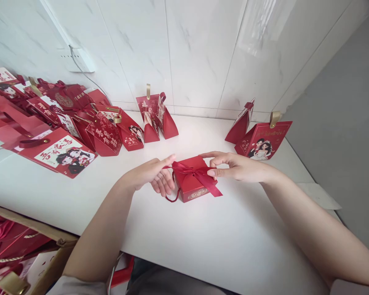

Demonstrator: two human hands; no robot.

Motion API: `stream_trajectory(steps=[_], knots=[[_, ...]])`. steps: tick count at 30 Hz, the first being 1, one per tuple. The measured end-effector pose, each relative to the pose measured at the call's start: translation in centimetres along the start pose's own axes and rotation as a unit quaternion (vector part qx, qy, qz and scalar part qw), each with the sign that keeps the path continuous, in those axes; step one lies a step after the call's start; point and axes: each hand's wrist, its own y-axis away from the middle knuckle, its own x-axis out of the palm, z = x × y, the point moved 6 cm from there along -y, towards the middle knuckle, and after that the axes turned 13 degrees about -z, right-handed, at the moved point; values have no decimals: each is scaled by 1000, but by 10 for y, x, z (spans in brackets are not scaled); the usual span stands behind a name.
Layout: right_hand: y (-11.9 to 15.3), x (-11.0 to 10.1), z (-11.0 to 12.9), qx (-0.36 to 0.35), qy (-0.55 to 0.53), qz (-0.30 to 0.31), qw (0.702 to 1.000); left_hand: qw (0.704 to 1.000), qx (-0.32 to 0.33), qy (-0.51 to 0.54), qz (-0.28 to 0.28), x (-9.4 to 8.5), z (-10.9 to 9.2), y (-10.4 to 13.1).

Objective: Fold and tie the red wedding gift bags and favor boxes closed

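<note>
A small red gift box sits on the white table in front of me, with a red ribbon tied in a bow on top. A dark red cord handle hangs at its left side. My right hand pinches the ribbon at the box's right side with thumb and index finger; another finger reaches along the back edge. My left hand is beside the box's left side, thumb raised and fingers apart. One ribbon tail reaches its palm; no grip on it shows.
Many red gift bags and boxes crowd the table's left. Several triangular boxes stand by the tiled wall, two more at back right. A cardboard box with red packaging is at lower left. A wall socket holds a cable.
</note>
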Motion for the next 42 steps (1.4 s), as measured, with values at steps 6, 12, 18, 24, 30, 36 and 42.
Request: stream_trajectory(steps=[6, 12, 18, 24, 30, 36, 42], knots=[[-1, 3, 3, -5, -22, 11, 1000, 994, 42, 58, 78, 24, -14, 3], [-5, 2, -1, 6, -43, 10, 999, 989, 70, 20, 126, 20, -16, 8], [-9, 2, -13, 15, -62, 9, 998, 985, 90, 23, 147, 20, -11, 0], [-11, 3, -11, 12, -73, 31, 997, 973, 110, 52, 196, 24, -9, -1], [-10, 4, -11, 13, -80, 27, 996, 968, 110, 47, 221, 24, -8, 1], [-6, 2, -2, -9, -103, -14, 995, 972, 105, -23, 211, 24, -6, 0], [-5, 4, -2, -8, -86, -10, 996, 966, 116, -55, 223, 28, -9, 2]])
